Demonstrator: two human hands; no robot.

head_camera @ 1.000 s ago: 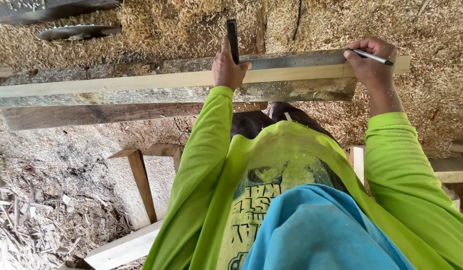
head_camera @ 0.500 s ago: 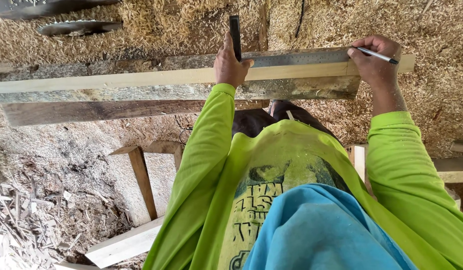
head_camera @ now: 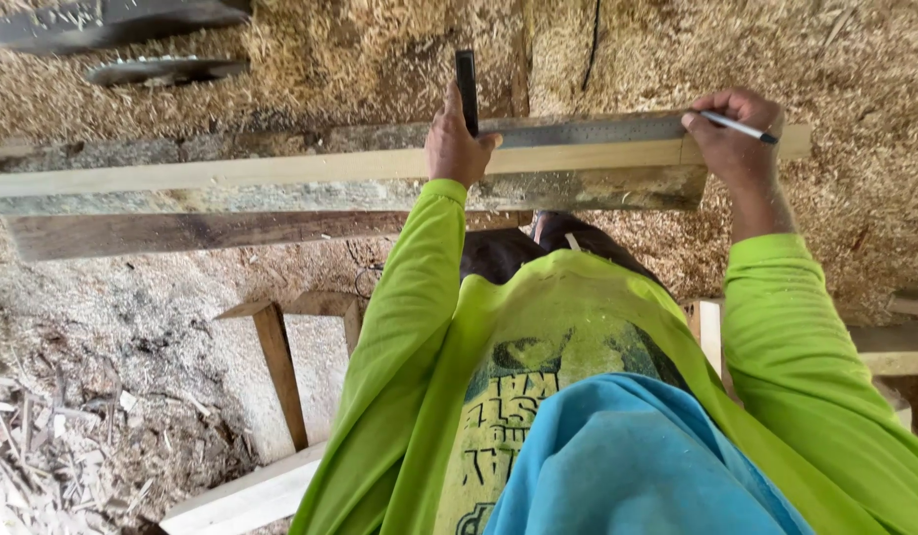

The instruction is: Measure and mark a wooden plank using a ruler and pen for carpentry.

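The left hand (head_camera: pixel 457 146) presses down on a metal square (head_camera: pixel 578 130), fingers closed around its dark upright leg; the right hand (head_camera: pixel 733 139) pinches a pen (head_camera: pixel 738 126), tip seemingly at the blade's end. The blade runs left-right along a pale wooden strip (head_camera: pixel 231 171) lying on a weathered plank (head_camera: pixel 280 196). Sawdust (head_camera: pixel 855 69) blankets the ground.

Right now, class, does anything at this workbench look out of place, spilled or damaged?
Wood shavings cover the whole ground. Otherwise nothing stands out: the left hand presses the steel square flat along the pale batten, and the right hand holds a pen at its end.
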